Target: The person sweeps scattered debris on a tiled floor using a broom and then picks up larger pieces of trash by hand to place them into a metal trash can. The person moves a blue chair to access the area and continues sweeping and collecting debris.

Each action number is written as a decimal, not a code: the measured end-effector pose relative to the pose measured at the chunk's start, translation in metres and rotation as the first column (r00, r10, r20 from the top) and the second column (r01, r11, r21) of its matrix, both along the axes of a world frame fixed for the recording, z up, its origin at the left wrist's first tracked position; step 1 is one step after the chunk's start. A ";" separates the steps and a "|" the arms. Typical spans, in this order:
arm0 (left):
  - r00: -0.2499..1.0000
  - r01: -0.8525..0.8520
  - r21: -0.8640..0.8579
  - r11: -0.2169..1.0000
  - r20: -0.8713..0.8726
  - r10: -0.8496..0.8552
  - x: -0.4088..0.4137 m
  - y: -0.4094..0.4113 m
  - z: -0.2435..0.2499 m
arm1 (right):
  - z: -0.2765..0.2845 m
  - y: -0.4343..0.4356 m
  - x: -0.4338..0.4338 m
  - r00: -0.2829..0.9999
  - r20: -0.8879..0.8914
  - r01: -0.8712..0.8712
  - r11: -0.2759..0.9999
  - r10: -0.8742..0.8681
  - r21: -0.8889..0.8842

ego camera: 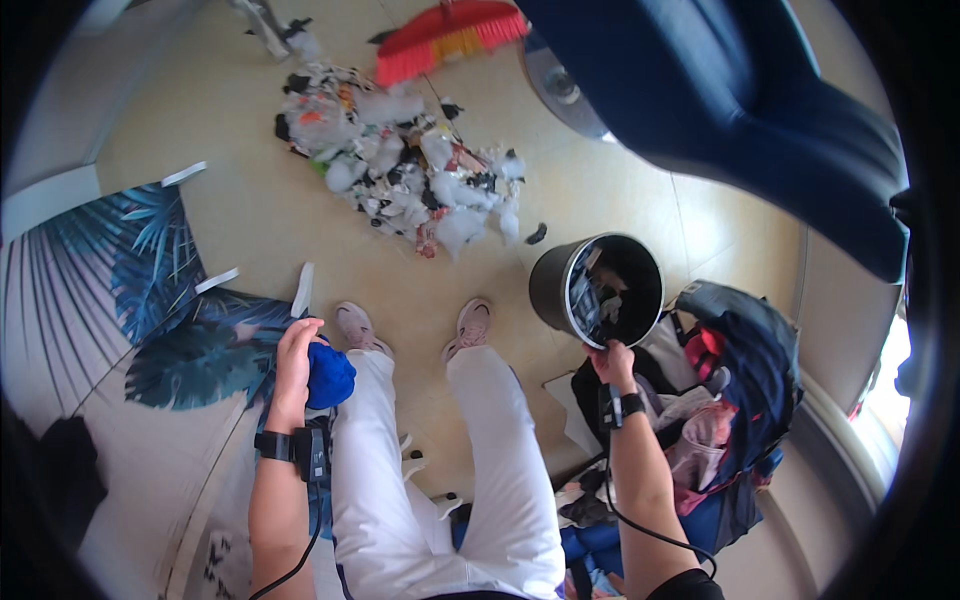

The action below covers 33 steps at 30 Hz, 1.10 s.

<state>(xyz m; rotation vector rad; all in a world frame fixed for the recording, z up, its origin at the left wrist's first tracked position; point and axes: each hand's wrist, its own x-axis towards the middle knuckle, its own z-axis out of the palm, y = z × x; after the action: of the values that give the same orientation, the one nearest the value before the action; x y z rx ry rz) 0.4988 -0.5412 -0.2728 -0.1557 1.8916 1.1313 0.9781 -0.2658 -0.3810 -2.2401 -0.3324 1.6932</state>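
Note:
My right hand [616,364] grips the near rim of a dark round waste bin [547,289]. The bin is tilted, its mouth towards me, and some dark and pale scraps of rubbish [596,292] show inside. Over by my left thigh, my left hand [295,364] holds a crumpled bright blue cloth bundle [331,375] against its palm; part of the grip is hidden. On the floor beyond my feet lies a heap of mixed rubbish [405,161]: white fluffy stuffing, clear plastic, wrappers and black scraps.
A red and yellow broom head [450,41] rests behind the heap. A blue chair [712,97] with a round metal base [559,82] fills the upper right. Piled clothes and a dark bag [757,390] lie at right. Leaf-patterned panels [217,352] are at left.

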 end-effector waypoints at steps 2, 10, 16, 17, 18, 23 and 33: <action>0.993 0.112 0.009 0.994 0.034 -0.112 -0.001 0.008 -0.036 | -0.038 0.009 0.014 0.997 0.019 0.071 0.996 -0.070 -0.055; 0.766 0.639 -0.141 0.756 0.025 -0.642 -0.048 0.027 -0.183 | -0.126 0.059 -0.002 0.933 -0.227 0.294 0.955 -0.279 0.035; 0.511 0.857 0.000 0.515 0.130 -0.850 -0.065 0.072 -0.257 | -0.109 0.027 -0.053 0.953 -0.257 0.245 0.911 -0.163 0.330; 0.502 0.855 0.043 0.517 0.185 -0.845 -0.067 0.083 -0.265 | -0.106 0.011 -0.065 0.936 -0.341 0.214 0.910 -0.087 0.355; 0.466 0.854 0.144 0.501 0.218 -0.858 -0.070 0.095 -0.273 | -0.110 -0.006 -0.078 0.914 -0.401 0.092 0.928 0.065 0.361; 0.248 0.924 0.238 0.299 0.224 -0.943 -0.089 0.153 -0.301 | -0.204 -0.023 -0.174 0.567 0.062 -0.779 0.510 0.821 0.364; 0.235 0.935 0.212 0.285 0.230 -0.944 -0.101 0.116 -0.290 | -0.245 -0.012 -0.263 0.276 0.317 -0.822 0.052 0.907 0.567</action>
<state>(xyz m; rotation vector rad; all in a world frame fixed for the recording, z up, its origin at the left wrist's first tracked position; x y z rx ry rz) 0.3979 -0.4250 -0.5631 0.7485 1.2265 0.2019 0.7151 -0.2781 -0.6256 -1.2478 -2.2886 1.6326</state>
